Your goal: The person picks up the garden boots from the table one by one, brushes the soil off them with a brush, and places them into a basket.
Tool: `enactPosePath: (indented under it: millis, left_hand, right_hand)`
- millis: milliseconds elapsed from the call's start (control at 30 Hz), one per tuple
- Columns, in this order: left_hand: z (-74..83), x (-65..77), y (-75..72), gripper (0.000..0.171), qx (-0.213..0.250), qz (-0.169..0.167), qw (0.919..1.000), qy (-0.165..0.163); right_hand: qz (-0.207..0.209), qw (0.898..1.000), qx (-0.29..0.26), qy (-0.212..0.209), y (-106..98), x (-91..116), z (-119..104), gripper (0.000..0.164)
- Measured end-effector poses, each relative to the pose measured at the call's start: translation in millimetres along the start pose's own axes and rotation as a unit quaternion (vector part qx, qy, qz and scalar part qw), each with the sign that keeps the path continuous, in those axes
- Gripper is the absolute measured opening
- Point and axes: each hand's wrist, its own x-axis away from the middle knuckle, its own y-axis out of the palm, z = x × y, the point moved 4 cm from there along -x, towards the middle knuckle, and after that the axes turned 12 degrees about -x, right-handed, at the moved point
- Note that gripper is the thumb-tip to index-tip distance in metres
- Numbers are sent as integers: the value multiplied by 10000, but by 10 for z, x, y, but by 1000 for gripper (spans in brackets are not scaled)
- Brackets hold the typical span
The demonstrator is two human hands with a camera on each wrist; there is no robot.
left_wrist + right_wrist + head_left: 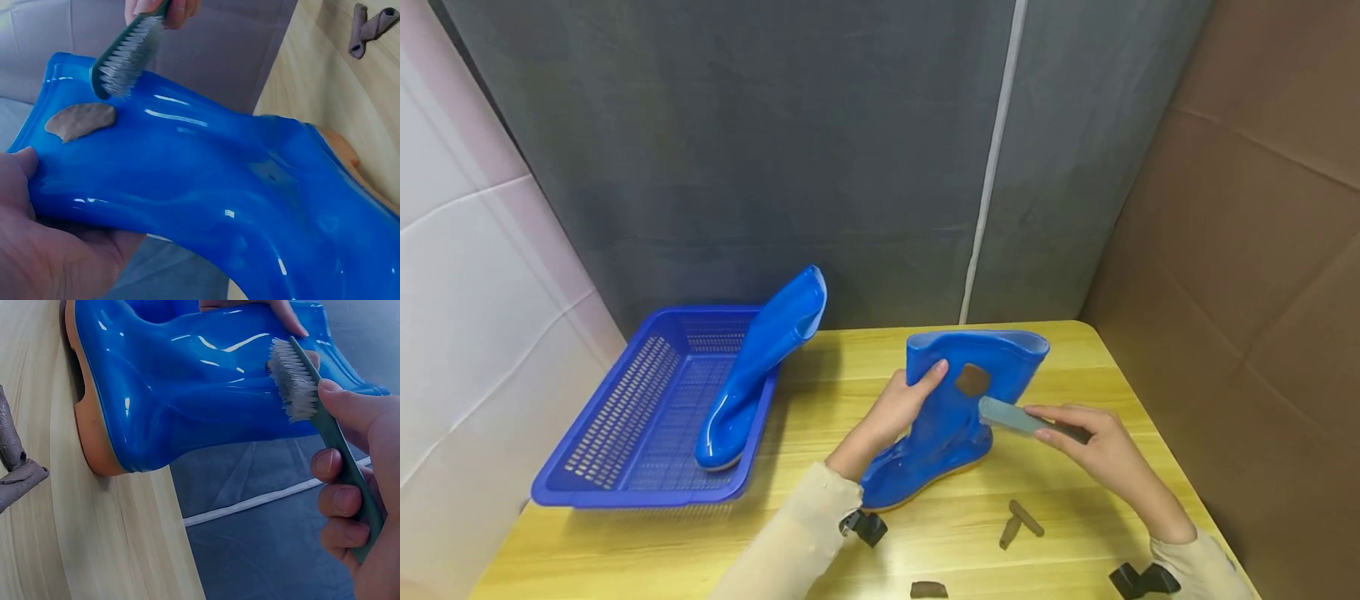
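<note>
A blue rubber boot stands on the table, with its shaft leaning right. My left hand grips the upper shaft, thumb on the near side. Stuck to the shaft near the top is a flat brown clay-like patch. My right hand holds the green handle of a scrub brush. In the right wrist view the thumb lies along the handle and the fingers curl round it. The white bristles face the shaft and overlap the patch's edge in that view; in the left wrist view they are just beside it.
At left, a blue plastic basket carries a second blue boot leaning over its right side. Two brown clay-like rolls lie crossed on the wooden table, and another brown piece is at the front edge of view.
</note>
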Motion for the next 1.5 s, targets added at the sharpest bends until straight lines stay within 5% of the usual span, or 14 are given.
enactPosePath:
  millis: [333,500,600,733,967,1067,1233,1500]
  left_hand:
    - [-104,-3,15,88,396,-114,9978,-516]
    - [101,-7,-89,59,-330,111,9989,322]
    - [336,11,-191,39,-1095,401,9885,961]
    - [675,70,-293,39,-2456,471,9532,1701]
    - [1145,107,-237,57,-4544,-534,8514,2566]
    - [1245,62,-190,54,-4827,-899,8332,2542]
    - [1331,-35,-221,47,-4757,-787,8475,2218]
    - [1286,-149,-359,52,-3881,-547,9142,1035]
  right_hand:
    - [-25,9999,-60,91,6,7,-5,31]
    - [-63,9999,-94,116,12,1,-7,32]
    - [-83,9999,-50,81,16,-8,-5,32]
    - [-141,9999,-69,37,23,-20,-1,32]
    - [-166,9998,-103,1,32,-36,4,31]
    - [-178,9998,-98,-20,42,-37,7,31]
    - [-202,9997,-88,59,53,-40,13,31]
    - [-93,9996,244,114,35,-37,7,32]
